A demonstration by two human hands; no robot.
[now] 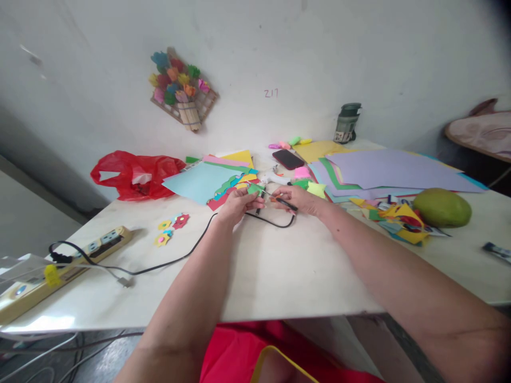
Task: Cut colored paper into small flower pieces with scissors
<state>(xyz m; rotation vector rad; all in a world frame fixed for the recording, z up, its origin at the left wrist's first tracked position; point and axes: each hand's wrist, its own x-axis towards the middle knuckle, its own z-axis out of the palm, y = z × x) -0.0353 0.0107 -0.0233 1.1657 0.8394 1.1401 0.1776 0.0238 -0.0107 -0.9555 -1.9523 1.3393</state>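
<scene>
In the middle of the table, my left hand point(238, 204) pinches a small piece of green paper point(255, 189). My right hand point(294, 199) is closed on scissors point(286, 202) with dark handles, their blades pointing left at the green piece. Just behind the hands lies a white glue gun point(276, 178), and its black cord point(275, 225) loops in front of them. A yellow-green paper piece point(316, 189) lies behind my right wrist. Small paper flowers point(180, 221) in red and yellow rest to the left of my left hand.
A power strip point(93, 247) and red plastic bag point(138, 173) are at the left. Coloured sheets point(203, 180) lie behind my left hand. A phone point(288, 158), purple sheets point(391, 169), paper scraps point(403, 219), a green fruit point(442, 207) and a bottle point(347, 123) are behind and right.
</scene>
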